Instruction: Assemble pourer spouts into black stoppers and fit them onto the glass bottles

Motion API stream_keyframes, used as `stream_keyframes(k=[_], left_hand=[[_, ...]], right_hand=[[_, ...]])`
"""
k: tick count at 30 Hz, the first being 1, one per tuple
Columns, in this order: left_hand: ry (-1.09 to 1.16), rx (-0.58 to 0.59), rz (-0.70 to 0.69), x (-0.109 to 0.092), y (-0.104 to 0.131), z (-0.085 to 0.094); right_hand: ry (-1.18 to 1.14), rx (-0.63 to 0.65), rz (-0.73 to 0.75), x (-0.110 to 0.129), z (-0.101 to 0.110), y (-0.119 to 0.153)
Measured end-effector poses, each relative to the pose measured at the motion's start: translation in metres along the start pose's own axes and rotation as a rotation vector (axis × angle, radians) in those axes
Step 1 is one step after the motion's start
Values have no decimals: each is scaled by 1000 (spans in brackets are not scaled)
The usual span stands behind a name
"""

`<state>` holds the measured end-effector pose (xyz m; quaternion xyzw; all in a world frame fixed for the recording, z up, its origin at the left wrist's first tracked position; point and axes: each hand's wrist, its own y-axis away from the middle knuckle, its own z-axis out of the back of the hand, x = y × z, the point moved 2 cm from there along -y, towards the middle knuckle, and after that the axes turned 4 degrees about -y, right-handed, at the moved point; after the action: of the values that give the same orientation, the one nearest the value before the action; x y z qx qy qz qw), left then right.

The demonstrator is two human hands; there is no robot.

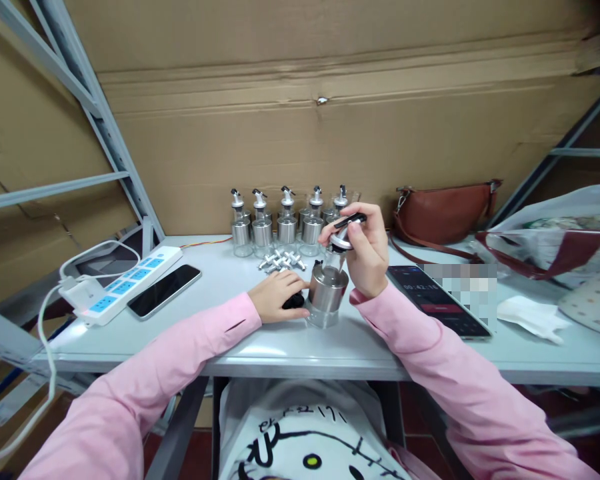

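A glass oil bottle with a steel sleeve (329, 288) stands in front of me, slightly tilted in view. My right hand (369, 250) is closed around a silver pour spout (341, 239) with a black lever, at the mouth of this bottle. Whether the spout is fully seated I cannot tell. Left of the bottle, my left hand (276, 298) lies low on the table with thumb and fingers apart, its thumb beside the bottle's base. Black parts (295, 301) show between its thumb and fingers, partly hidden. Just beyond lies a heap of small silver-white spout pieces (282, 260).
Several bottles with spouts (287, 227) stand in rows at the back. A power strip (130, 285) and a phone (165, 291) lie left. Rightward are another phone (437, 300), a brown bag (443, 217), a tissue (533, 317) and a plastic bag (580, 227).
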<state>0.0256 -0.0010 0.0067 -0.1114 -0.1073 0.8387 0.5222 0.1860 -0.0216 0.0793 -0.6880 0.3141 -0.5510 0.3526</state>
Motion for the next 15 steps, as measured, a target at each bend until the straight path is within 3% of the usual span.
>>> stream_keyframes(k=[6,15], left_hand=[[-4,5,-2,0,-1,0],[3,2,-3,-1,0,0]], right_hand=[[-31,58,-37,-2,-1,-1],[25,14,-10,-5,0,4]])
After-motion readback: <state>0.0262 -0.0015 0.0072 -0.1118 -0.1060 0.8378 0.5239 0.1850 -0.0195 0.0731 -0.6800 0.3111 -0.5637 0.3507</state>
